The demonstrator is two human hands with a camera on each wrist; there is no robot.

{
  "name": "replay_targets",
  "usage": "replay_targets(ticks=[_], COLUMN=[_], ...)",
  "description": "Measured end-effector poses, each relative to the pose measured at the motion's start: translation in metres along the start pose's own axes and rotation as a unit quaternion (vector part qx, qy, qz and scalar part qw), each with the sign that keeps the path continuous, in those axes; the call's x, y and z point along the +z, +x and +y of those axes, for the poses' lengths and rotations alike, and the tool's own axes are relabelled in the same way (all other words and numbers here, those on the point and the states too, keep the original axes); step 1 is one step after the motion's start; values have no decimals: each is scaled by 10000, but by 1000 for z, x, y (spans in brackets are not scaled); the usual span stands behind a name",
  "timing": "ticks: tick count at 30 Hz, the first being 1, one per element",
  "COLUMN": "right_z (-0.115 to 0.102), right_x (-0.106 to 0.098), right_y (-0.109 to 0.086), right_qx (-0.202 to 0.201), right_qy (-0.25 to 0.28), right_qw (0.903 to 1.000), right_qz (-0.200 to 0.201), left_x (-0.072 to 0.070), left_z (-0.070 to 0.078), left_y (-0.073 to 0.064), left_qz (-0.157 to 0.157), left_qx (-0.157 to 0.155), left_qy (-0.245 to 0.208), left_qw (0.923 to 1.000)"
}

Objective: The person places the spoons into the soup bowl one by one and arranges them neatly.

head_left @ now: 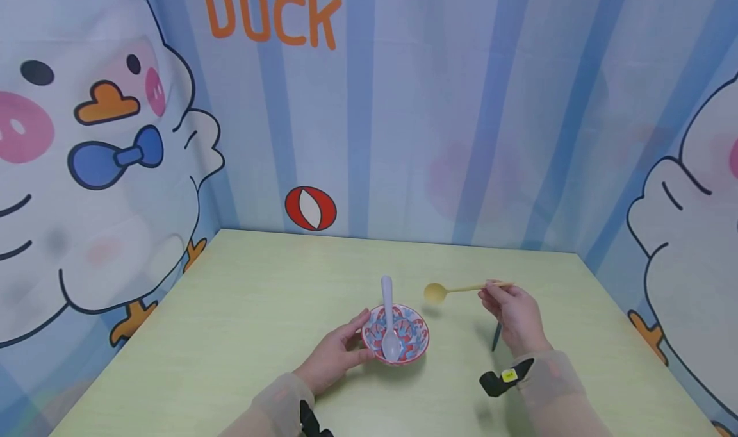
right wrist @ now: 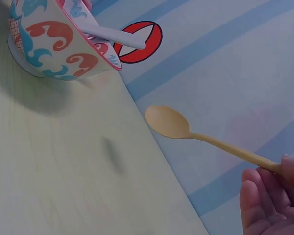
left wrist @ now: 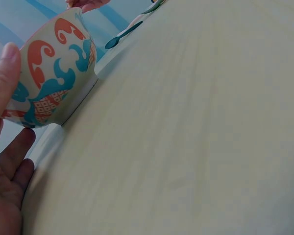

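A bowl (head_left: 423, 345) with a red, blue and white pattern sits on the table. My left hand (head_left: 337, 354) holds it by its left side, thumb and fingers apart on the wall, as the left wrist view also shows. Inside the bowl leans a pale lilac spoon (head_left: 387, 293), its handle sticking up past the far rim. To the right, my right hand (head_left: 516, 315) pinches a yellow spoon (right wrist: 167, 121) by its handle. That spoon is held above the table, its scoop pointing left toward the bowl.
A dark teal spoon (left wrist: 123, 35) lies on the table (head_left: 277, 296), partly hidden behind the right hand in the head view. Beyond it in the left wrist view is a greenish, unclear item (left wrist: 153, 7). A printed duck curtain (head_left: 403, 104) stands behind the table.
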State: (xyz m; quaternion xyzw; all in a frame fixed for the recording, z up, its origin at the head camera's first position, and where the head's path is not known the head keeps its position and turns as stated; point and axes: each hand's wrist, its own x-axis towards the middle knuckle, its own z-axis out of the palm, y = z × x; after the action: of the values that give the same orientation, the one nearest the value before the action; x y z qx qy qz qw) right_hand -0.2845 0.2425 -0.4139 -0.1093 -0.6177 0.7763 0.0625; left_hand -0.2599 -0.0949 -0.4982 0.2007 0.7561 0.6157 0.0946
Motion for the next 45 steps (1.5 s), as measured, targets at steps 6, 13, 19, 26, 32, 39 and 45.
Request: replay_targets(ticks=[6, 13, 19, 26, 32, 39, 45], right_z=[-1, -5, -11, -17, -18, -14, -9], right_x=[0, 2, 5, 16, 28, 39, 48], right_y=[3, 3, 3, 4, 4, 5, 8], right_qx=[-165, -293, -143, -135, -165, -74, 24], right_qy=[369, 422, 604, 413, 245, 137, -233], right_qw=[9991, 9981, 9974, 9984, 9994, 9999, 9996], right_qz=[107, 351, 355, 356, 205, -11, -155], left_x=[0, 1, 0, 0, 0, 1, 0], left_z=[0, 0, -1, -1, 0, 2, 2], left_y=[0, 1, 1, 1, 0, 0, 0], left_qz=[9, 14, 12, 18, 13, 8, 26], left_qx=[6, -6, -27, -101, -26, -53, -64], left_qy=[-57, -74, 50, 111, 135, 9, -9], left_qw=[10000, 10000, 10000, 9999, 9999, 10000, 10000])
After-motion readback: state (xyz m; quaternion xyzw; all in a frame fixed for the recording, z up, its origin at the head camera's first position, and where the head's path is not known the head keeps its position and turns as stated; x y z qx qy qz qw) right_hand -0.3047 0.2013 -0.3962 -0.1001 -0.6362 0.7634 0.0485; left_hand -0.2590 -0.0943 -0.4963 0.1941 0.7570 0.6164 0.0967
